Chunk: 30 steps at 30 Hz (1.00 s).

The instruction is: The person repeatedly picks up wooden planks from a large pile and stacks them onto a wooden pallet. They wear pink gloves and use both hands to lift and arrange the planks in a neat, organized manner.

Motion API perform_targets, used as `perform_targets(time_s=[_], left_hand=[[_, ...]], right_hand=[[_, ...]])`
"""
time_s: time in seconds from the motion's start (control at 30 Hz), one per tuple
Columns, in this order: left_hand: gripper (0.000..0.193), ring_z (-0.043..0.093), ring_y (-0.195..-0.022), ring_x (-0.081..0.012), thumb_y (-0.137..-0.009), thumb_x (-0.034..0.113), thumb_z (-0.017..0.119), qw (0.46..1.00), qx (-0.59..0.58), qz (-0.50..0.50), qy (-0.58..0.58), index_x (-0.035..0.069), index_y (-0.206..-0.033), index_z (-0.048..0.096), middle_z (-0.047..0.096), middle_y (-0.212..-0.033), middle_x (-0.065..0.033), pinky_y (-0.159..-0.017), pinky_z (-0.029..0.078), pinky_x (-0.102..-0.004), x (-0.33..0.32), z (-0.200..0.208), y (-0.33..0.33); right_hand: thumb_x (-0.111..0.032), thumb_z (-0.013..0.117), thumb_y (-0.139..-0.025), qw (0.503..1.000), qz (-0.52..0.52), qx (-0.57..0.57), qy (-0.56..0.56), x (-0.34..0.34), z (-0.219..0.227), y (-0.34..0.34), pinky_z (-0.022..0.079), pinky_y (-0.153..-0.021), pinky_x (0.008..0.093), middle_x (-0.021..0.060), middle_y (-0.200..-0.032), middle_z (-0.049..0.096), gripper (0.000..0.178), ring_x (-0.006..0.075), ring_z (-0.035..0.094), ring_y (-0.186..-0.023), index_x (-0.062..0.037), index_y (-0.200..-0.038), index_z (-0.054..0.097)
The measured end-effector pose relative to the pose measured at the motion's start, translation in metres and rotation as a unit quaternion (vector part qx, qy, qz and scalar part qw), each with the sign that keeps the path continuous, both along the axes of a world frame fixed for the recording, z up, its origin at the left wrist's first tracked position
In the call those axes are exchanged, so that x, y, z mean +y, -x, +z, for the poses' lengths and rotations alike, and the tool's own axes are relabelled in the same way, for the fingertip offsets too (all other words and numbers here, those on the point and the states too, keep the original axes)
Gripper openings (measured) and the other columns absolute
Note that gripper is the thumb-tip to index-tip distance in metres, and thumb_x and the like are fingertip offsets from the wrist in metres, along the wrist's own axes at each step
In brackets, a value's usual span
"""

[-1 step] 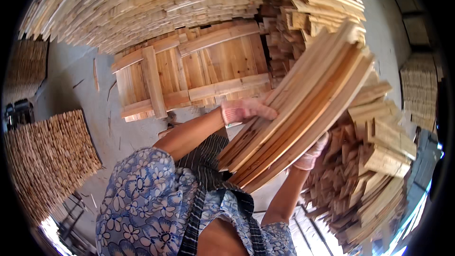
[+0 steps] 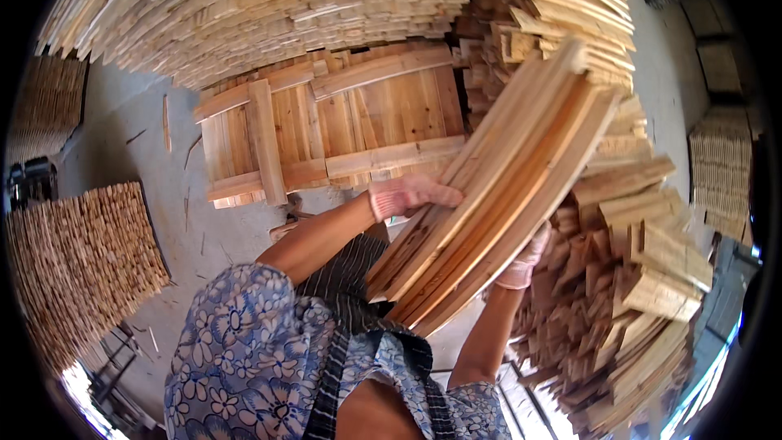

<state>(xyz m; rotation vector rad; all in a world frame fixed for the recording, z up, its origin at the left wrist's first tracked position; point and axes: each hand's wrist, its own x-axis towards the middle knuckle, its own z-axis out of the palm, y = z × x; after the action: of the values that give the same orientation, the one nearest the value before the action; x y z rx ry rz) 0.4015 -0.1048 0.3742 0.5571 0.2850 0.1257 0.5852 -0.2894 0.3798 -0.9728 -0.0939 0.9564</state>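
Long curved wall of stacked pale wooden slats [image 2: 269, 8] is seen at top, a flat pale wooden pallet panel with cross battens [image 2: 326, 126] on the grey concrete floor [image 2: 155, 195] below it. Bundle of long pale wooden slats [image 2: 497, 187] is carried tilted, mid-frame, above the jumbled offcut pile [image 2: 635, 277]. Left hand [image 2: 411, 194] is laid flat on the bundle's upper face; right hand [image 2: 525, 259] is cupped under its lower edge. Slats are best kept squeezed flush so none slides out.

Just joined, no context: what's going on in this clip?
A person holds a bundle of thin wooden slats tilted between both gloved hands: left hand flat on top, right hand under its lower edge. Behind it a wooden pallet-like panel lies on the concrete floor, with stacks of cut wood around.
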Motion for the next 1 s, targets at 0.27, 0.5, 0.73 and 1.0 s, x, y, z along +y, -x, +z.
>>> perform_targets(time_s=[0.27, 0.5, 0.73, 1.0], left_hand=[[0.072, 0.060, -0.128, -0.0215, -0.088, 0.050, 0.079, 0.932, 0.280, 0.208, 0.098, 0.004, -0.141, 0.062, 0.065, -0.139, -0.0115, -0.109, 0.048, -0.0354, 0.073, -0.159, 0.111], [0.092, 0.064, -0.119, -0.0254, -0.081, 0.023, 0.087, 0.889, 0.298, 0.347, -0.036, -0.001, -0.155, 0.039, 0.067, -0.131, -0.0171, -0.096, 0.052, -0.0331, 0.120, -0.260, 0.125], [0.110, 0.067, -0.098, -0.0271, -0.072, 0.009, 0.081, 0.858, 0.424, 0.288, -0.046, 0.013, -0.164, 0.021, 0.064, -0.130, -0.0192, -0.079, 0.057, -0.0364, 0.115, -0.270, 0.113], [0.111, 0.069, -0.102, -0.0313, -0.072, 0.002, 0.078, 0.748, 0.509, 0.416, -0.095, 0.011, -0.165, 0.018, 0.063, -0.130, -0.0200, -0.090, 0.059, -0.0346, 0.076, -0.157, 0.328]], right_hand=[[-0.059, 0.074, -0.088, 0.938, 0.306, 0.096, 0.128, 0.209, -0.149, 0.046, 0.060, -0.092, 0.0409, 0.0135, -0.126, 0.069, 0.078, 0.0245, 0.069, -0.107, -0.0054, -0.142, 0.056], [-0.043, 0.086, -0.080, 0.892, 0.369, -0.023, 0.260, 0.307, -0.292, 0.032, 0.048, -0.108, 0.0382, 0.0169, -0.134, 0.066, 0.083, 0.0250, 0.063, -0.122, -0.0024, -0.145, 0.054], [-0.029, 0.086, -0.080, 0.738, 0.352, -0.382, 0.431, 0.310, -0.306, 0.057, 0.042, -0.111, 0.0405, 0.0206, -0.142, 0.058, 0.112, 0.0304, 0.058, -0.125, -0.0023, -0.163, 0.017], [-0.019, 0.084, -0.081, 0.814, 0.329, -0.338, 0.339, 0.258, -0.218, 0.163, 0.048, -0.105, 0.0386, 0.0166, -0.138, 0.058, 0.100, 0.0281, 0.059, -0.118, -0.0054, -0.161, 0.025]])
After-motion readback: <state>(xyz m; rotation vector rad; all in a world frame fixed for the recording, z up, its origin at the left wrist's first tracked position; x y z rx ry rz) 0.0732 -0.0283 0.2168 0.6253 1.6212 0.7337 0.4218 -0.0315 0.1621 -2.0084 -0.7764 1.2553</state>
